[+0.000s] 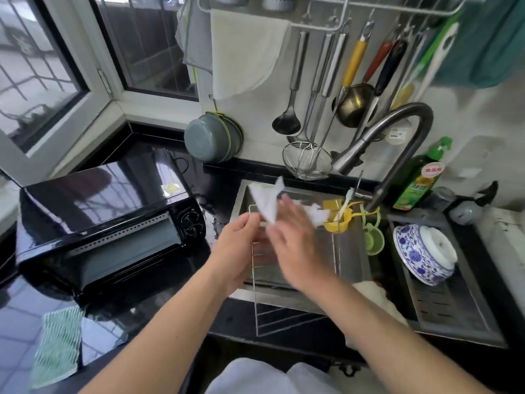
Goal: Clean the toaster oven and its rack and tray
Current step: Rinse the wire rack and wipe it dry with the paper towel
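Over sink [241,194]: one rack [284,280] in left hand [237,251] fingers, one white cloth [267,201] in right hand [295,245].

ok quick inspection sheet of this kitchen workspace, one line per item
surface: glossy black counter with steel sink.
job's things: toaster oven on counter, door open; wire rack held tilted over sink; tray not identified.
clutter: green cloth, blue-patterned bowl, detergent bottle, yellow cup.
grippers: left hand grips rack; right hand, blurred, holds white wipe.
cables: nothing seen.
surroundings: window, hanging utensils, faucet.
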`<state>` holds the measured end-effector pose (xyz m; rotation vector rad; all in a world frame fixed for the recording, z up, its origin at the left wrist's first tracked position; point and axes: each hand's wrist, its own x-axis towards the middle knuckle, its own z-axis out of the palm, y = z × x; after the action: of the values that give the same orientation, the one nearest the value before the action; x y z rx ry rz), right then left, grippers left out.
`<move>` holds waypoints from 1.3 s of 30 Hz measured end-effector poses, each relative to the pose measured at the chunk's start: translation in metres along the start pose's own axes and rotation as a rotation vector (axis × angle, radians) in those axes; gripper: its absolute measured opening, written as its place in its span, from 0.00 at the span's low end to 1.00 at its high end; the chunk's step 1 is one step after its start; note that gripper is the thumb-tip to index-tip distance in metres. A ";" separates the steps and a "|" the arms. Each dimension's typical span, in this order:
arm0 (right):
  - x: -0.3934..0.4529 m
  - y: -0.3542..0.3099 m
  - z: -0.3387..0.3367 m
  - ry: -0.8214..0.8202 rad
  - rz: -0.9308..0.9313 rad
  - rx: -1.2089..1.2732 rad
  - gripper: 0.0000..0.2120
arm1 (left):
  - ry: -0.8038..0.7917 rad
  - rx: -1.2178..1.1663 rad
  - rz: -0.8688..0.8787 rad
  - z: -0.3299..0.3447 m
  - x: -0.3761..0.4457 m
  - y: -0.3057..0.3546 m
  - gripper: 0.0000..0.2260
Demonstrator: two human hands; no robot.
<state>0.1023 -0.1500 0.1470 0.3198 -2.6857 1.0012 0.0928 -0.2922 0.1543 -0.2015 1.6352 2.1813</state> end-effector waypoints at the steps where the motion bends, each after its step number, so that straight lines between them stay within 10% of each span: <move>1: -0.008 -0.007 0.021 -0.026 -0.092 -0.009 0.20 | 0.049 -0.142 -0.024 0.005 0.002 0.001 0.14; 5: -0.031 0.000 0.028 -0.120 -0.333 -0.153 0.21 | 0.107 -0.608 -0.030 -0.003 0.003 0.011 0.19; 14: -0.025 0.054 -0.034 -0.101 -0.123 -0.441 0.15 | 0.240 -0.453 -0.018 -0.011 0.000 -0.005 0.14; 19: -0.029 0.018 -0.011 -0.047 -0.316 -0.402 0.04 | 0.244 -0.515 0.004 -0.008 0.000 -0.002 0.13; 24: -0.006 0.044 -0.069 0.439 0.103 -0.289 0.07 | 0.347 -0.590 0.030 -0.036 -0.001 -0.004 0.15; 29: 0.027 0.069 -0.125 0.223 0.405 -0.316 0.22 | 0.390 -0.686 0.012 -0.054 -0.001 -0.014 0.15; 39: 0.037 0.061 -0.091 -0.304 0.755 1.053 0.15 | 0.245 -0.581 -0.065 -0.054 0.001 -0.009 0.16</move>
<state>0.0643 -0.0492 0.1881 -0.4556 -2.2308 2.7259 0.0891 -0.3405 0.1301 -0.6965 1.0350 2.6047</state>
